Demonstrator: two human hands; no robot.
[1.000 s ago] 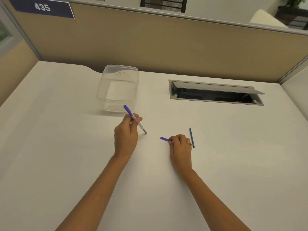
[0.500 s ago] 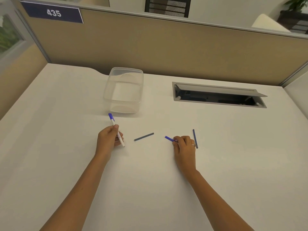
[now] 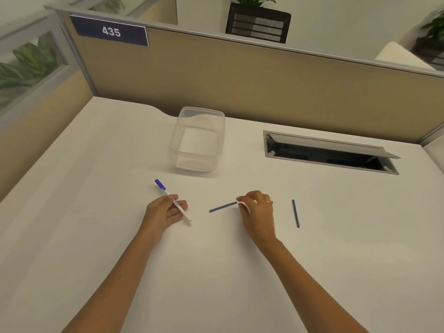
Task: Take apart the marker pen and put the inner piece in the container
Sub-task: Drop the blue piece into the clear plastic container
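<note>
My left hand (image 3: 165, 211) holds the white marker barrel (image 3: 179, 207), thumb on top, with its blue end (image 3: 159, 184) pointing up and left. A dark blue inner piece (image 3: 222, 207) lies on the desk between my hands. The fingertips of my right hand (image 3: 257, 210) are pinched at that piece's right end. A second thin blue stick (image 3: 295, 213) lies alone to the right of my right hand. The clear plastic container (image 3: 217, 140) stands beyond the hands and nothing shows inside it.
An open grey cable hatch (image 3: 329, 152) is sunk into the white desk (image 3: 96, 212) at the back right. A tan partition (image 3: 240, 80) with a "435" sign (image 3: 111, 31) closes off the back and left.
My right hand has moved left from beside the blue stick to the inner piece's right end. The short blue piece it held is out of sight. The left hand has hardly moved.
</note>
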